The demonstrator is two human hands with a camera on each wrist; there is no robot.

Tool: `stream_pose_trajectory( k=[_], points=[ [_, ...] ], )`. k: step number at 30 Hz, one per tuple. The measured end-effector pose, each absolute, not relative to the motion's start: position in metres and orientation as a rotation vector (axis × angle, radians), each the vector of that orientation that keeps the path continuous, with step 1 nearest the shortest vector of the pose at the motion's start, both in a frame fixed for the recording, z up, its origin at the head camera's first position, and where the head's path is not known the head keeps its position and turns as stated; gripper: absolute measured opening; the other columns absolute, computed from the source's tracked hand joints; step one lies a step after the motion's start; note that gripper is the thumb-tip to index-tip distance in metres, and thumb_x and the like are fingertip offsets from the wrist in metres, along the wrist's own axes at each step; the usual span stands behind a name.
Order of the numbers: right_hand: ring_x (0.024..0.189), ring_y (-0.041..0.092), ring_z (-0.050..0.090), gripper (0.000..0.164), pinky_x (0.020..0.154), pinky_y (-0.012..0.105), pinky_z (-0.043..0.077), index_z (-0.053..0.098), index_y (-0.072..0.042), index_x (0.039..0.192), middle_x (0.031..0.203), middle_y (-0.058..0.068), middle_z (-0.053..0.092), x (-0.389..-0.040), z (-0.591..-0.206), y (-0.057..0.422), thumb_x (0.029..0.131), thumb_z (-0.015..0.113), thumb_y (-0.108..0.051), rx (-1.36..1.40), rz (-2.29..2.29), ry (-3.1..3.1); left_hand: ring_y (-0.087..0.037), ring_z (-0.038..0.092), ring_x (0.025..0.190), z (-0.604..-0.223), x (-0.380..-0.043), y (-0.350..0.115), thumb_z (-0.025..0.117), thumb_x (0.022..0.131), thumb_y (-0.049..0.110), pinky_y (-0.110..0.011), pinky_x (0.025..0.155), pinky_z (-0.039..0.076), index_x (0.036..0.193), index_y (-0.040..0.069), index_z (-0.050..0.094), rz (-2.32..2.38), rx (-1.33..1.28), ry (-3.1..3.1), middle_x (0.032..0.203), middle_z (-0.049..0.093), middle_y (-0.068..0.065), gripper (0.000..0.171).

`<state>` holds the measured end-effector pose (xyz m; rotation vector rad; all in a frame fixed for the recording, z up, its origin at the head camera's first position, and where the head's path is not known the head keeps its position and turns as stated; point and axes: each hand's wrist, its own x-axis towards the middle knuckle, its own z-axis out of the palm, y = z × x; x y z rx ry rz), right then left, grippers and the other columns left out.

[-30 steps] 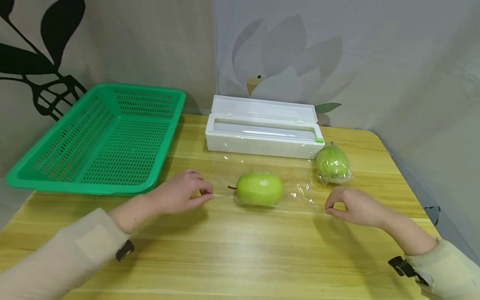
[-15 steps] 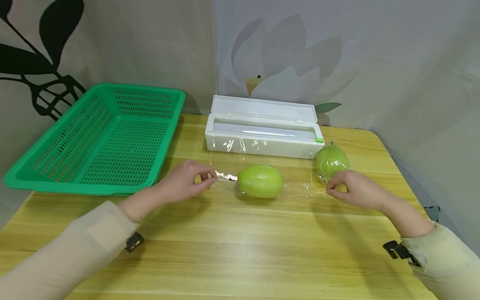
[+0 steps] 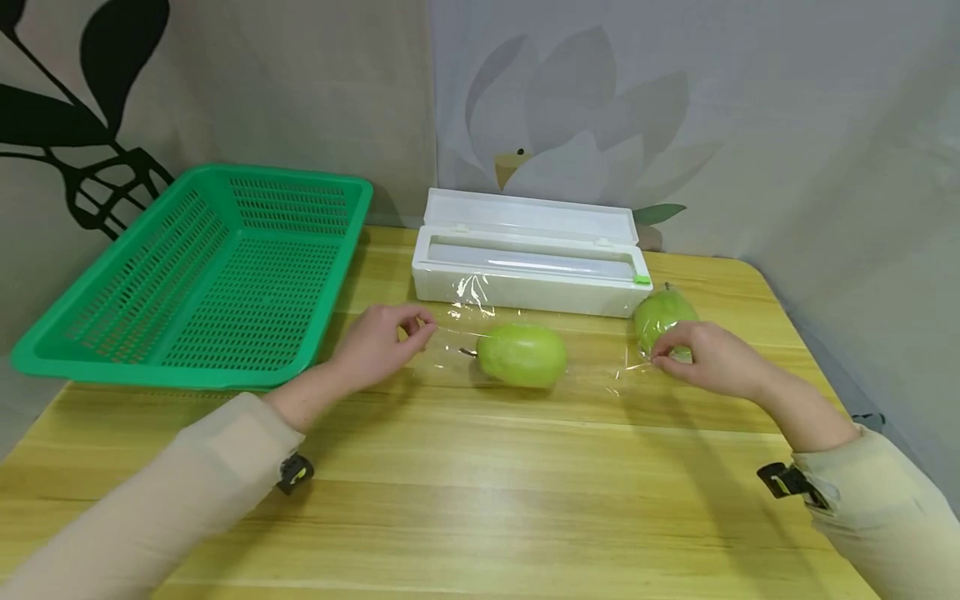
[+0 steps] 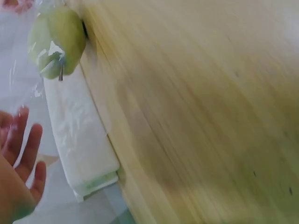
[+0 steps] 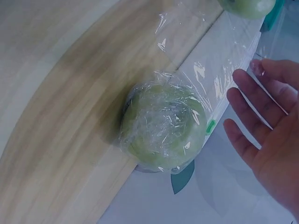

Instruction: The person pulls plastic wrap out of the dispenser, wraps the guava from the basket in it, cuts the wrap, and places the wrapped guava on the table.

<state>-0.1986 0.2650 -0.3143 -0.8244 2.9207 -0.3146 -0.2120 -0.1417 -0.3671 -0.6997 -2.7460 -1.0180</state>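
A green pear [image 3: 522, 357] lies on its side at the middle of the table, its stem toward my left hand [image 3: 381, 348]. Clear plastic wrap [image 5: 189, 56] stretches between my two hands around the pear. Thumb and index finger of the left hand pinch one corner of it, left of the pear. On the other side, my right hand [image 3: 711, 360] pinches the opposite corner, its remaining fingers spread in the right wrist view. Partly behind that hand sits a second pear [image 5: 163, 128], wrapped in crinkled film.
A white wrap dispenser box [image 3: 525, 292] stands open behind the pear, with a roll inside and a small green slider [image 3: 642, 280] at its right end. To the left is a green perforated basket [image 3: 300, 367]. A printed cloth [image 3: 787, 125] hangs behind the table [image 3: 480, 500].
Both hands have moved away from me toward the box, the left one farther. The near edge of the plastic wrap has been lifted and drawn back over the pear, which has shifted slightly backward.
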Motion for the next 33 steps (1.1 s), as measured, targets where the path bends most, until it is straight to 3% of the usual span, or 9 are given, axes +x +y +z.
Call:
stream_pose_trajectory(
  k=[15,24,33],
  points=[
    [0.084,0.023,0.064,0.01,0.078,0.045,0.051,0.071,-0.004,0.088,0.088,0.006,0.07,-0.212,-0.316,0.265,0.084,0.061,-0.005,-0.813,-0.338,2.969,-0.01,0.04,0.046,-0.367,-0.218,-0.129,0.054,0.092,0.02,-0.023,0.043,0.031,0.095,0.007,0.067,-0.946,-0.475,-2.793,0.059,0.054,0.0,0.019],
    [0.083,0.023,0.062,0.009,0.078,0.045,0.051,0.071,-0.003,0.087,0.087,0.006,0.069,-0.219,-0.321,0.264,0.084,0.063,-0.006,-0.84,-0.314,2.992,-0.011,0.042,0.047,-0.369,-0.222,-0.127,0.052,0.091,0.019,-0.022,0.042,0.03,0.092,0.009,0.067,-0.946,-0.418,-2.834,0.061,0.055,0.0,0.018],
    [0.092,0.03,0.059,0.01,0.086,0.048,0.047,0.072,-0.002,0.089,0.09,0.01,0.071,-0.227,-0.327,0.258,0.084,0.063,-0.006,-0.837,-0.27,3.031,-0.012,0.044,0.049,-0.369,-0.225,-0.126,0.05,0.09,0.02,-0.021,0.04,0.027,0.089,0.01,0.067,-0.887,-0.334,-2.894,0.061,0.056,0.0,0.02]
  ],
)
